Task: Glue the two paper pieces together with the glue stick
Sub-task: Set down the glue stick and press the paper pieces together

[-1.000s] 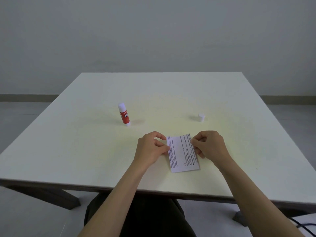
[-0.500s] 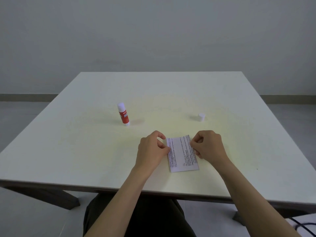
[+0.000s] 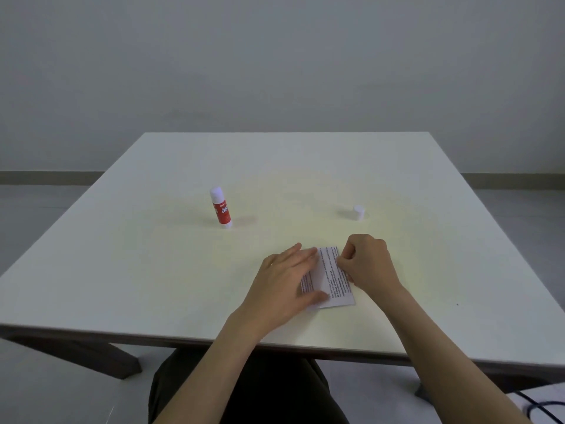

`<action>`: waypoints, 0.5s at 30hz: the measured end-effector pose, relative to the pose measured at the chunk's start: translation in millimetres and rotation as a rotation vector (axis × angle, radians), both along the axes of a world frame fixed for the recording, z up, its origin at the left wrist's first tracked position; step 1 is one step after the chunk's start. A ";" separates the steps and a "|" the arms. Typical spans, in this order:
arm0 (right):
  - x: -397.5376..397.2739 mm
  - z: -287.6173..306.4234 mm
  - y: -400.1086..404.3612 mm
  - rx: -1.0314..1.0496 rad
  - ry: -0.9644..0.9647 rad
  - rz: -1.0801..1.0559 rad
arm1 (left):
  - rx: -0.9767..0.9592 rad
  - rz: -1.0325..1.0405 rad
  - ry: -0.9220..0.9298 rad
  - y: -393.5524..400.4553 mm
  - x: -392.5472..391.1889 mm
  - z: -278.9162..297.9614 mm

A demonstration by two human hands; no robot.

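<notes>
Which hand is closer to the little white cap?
Right. The right hand sits just in front of the white cap; the left hand lies flat on the paper, farther away.

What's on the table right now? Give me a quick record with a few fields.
surface: white table
paper: printed paper lying flat near the front edge
left hand: left hand spread flat on the paper's left part
right hand: right hand curled, fingertips at the paper's right edge
glue stick: glue stick upright, uncapped, far left, untouched
cap: white cap standing apart, far right
</notes>
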State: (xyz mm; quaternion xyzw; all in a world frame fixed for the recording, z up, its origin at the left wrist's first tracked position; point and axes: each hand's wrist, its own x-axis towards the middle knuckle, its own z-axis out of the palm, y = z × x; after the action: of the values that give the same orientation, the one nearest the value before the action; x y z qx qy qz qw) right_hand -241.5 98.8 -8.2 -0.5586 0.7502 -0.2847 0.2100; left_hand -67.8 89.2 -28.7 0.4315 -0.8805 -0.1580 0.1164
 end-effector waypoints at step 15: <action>33.1 -5.4 40.1 -0.295 0.442 0.176 | 0.055 -0.073 -0.178 -27.0 43.5 -6.6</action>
State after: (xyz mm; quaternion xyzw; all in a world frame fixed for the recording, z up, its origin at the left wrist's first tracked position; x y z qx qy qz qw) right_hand -208.4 139.0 -13.6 -0.6947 0.6769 -0.2427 -0.0184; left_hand -24.2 62.2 -35.3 0.4144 -0.8978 -0.1475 0.0200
